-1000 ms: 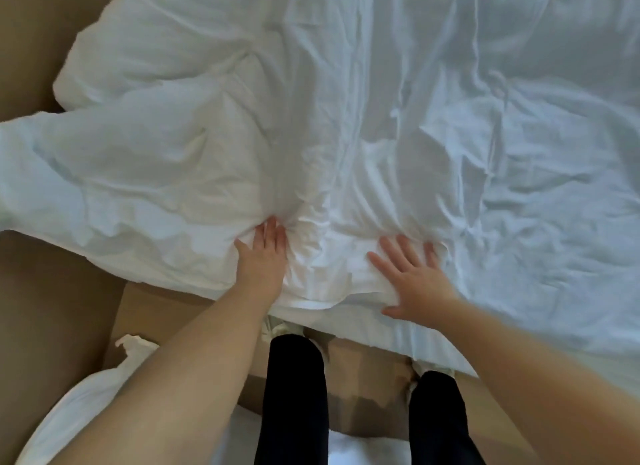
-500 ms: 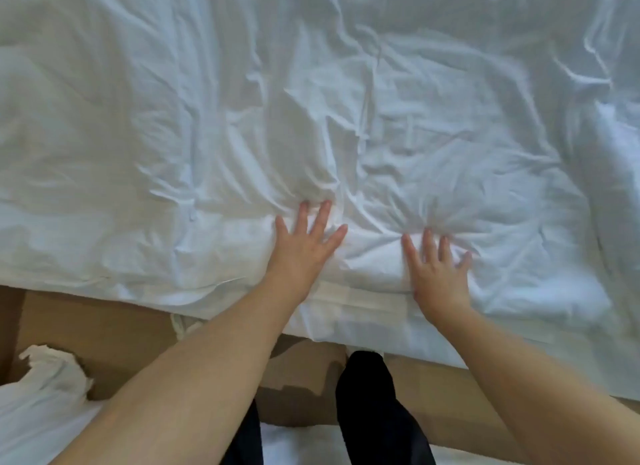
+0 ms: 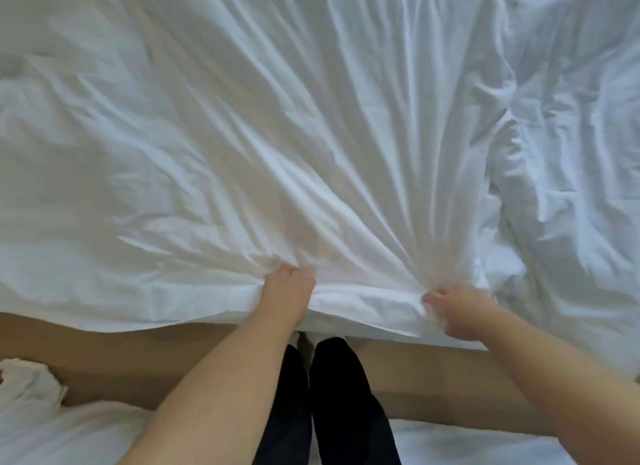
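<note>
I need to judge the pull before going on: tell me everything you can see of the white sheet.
The white sheet looks like thin cotton, heavily creased, and fills most of the view. Its near edge hangs above the brown floor. The left hand and right hand each grip a bunch near that edge; taut folds fan away from both grips. On the right it lies puffier and more rumpled.

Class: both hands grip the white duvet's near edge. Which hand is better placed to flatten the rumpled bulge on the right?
Probably the right hand: it grips the duvet edge just beside the rumpled bulge, while the left hand grips nearer the middle and would have to cross over.
</note>
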The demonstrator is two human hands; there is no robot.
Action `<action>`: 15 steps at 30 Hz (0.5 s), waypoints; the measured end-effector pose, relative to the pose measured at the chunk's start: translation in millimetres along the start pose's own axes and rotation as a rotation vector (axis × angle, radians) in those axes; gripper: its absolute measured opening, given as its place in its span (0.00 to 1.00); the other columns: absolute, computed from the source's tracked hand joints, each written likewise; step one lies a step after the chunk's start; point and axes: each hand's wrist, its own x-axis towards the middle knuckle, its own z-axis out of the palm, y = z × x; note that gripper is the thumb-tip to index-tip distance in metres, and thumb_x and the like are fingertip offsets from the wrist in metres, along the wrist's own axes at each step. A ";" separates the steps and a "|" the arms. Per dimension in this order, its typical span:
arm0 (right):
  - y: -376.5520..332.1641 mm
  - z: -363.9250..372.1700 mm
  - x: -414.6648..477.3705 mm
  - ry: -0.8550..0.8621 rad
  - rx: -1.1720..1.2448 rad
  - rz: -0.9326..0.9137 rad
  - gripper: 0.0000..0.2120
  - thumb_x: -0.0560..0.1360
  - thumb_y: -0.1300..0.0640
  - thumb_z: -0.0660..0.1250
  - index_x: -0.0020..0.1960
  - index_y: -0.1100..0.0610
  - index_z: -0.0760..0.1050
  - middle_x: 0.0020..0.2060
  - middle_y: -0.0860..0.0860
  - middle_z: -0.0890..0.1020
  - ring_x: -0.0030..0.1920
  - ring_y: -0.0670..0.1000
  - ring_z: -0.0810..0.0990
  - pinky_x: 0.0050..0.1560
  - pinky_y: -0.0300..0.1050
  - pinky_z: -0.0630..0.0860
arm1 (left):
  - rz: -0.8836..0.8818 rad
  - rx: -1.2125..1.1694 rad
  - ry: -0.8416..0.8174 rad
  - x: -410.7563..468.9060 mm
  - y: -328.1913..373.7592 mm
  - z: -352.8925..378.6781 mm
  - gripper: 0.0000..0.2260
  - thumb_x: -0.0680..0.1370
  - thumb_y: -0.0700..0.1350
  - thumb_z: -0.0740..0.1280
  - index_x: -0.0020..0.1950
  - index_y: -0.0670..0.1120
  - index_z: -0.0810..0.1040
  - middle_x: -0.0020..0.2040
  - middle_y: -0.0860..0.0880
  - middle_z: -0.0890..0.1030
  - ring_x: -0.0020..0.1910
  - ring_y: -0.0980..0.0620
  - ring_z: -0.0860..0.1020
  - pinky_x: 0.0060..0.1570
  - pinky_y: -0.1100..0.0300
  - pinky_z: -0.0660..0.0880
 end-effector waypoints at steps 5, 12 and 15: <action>-4.8 20.7 0.7 0.325 0.199 0.002 0.29 0.76 0.48 0.62 0.76 0.47 0.59 0.76 0.48 0.61 0.74 0.53 0.61 0.70 0.56 0.61 | -0.020 0.002 -0.010 -6.1 6.1 1.1 0.29 0.76 0.45 0.67 0.74 0.48 0.59 0.72 0.44 0.63 0.71 0.43 0.63 0.61 0.48 0.69; 85.2 39.4 -10.0 0.652 0.228 0.357 0.35 0.75 0.55 0.64 0.78 0.49 0.53 0.79 0.54 0.51 0.78 0.60 0.49 0.71 0.69 0.52 | 0.113 -0.058 0.156 5.6 80.9 -33.9 0.27 0.76 0.44 0.65 0.73 0.47 0.60 0.68 0.46 0.67 0.65 0.46 0.68 0.57 0.53 0.71; 147.3 63.1 -10.5 0.509 0.239 0.507 0.41 0.76 0.41 0.62 0.79 0.46 0.41 0.78 0.57 0.43 0.77 0.64 0.44 0.69 0.73 0.55 | 0.190 -0.114 0.295 23.5 147.0 -52.9 0.26 0.74 0.44 0.66 0.71 0.46 0.64 0.69 0.45 0.67 0.67 0.45 0.67 0.59 0.52 0.69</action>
